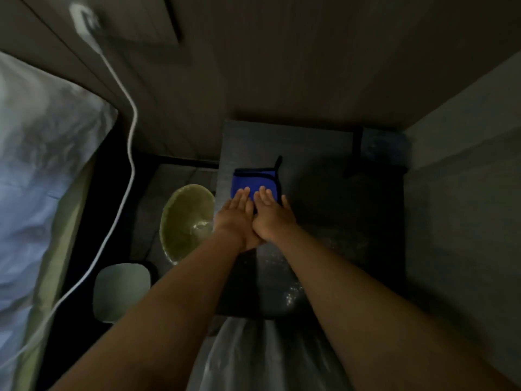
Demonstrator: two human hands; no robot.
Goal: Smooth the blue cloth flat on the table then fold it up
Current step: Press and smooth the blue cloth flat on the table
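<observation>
A small, dim bedroom in a home.

A bed (42,193) with pale, wrinkled sheets stands along the left side, and a white charger (83,21) sits on the wall above it, with its white cable (128,153) hanging down beside the bed. A little dark desk (324,207) is pushed into the corner between two plain walls. On the floor between bed and desk there are a green basin (183,221) and a pale square stool (121,292).

One head-worn wide-angle view looks steeply down from close above the dark tabletop (324,153), facing the wall.
</observation>
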